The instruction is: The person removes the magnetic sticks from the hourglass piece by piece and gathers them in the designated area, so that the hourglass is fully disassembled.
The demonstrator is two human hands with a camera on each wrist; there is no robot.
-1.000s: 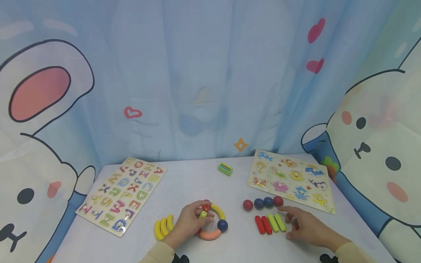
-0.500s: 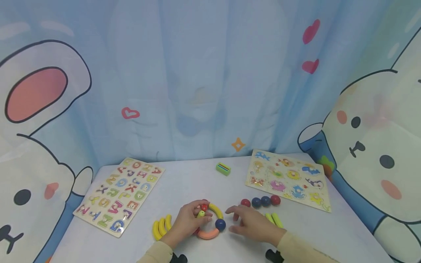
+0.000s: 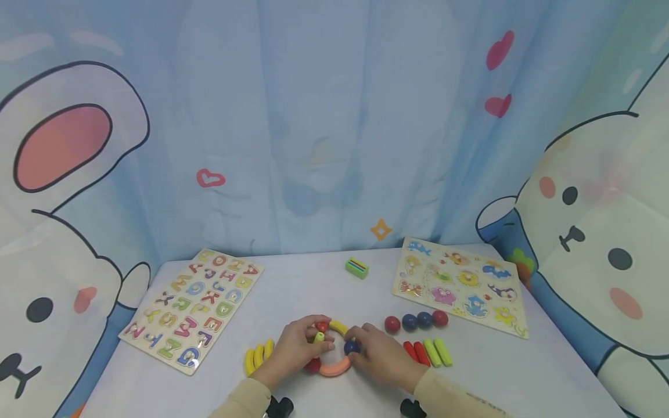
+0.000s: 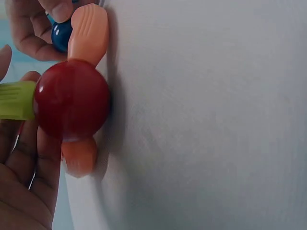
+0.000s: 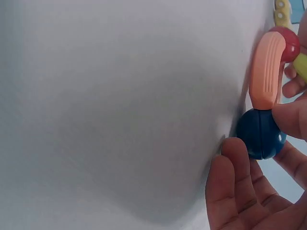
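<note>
The head view is evenly bright; wrist views dimmer; soft shadow beside the red ball (image 4: 72, 100).

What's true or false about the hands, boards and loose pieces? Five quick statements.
The right hand grips a blue ball that touches an orange piece. True.
All balls in the loose row are red. False: the two middle balls are blue.
The left hand holds a green stick. True.
Red sticks lie just left of the left hand. False: curved yellow pieces lie there.
A green block lies between the letter board and picture board. True.
</note>
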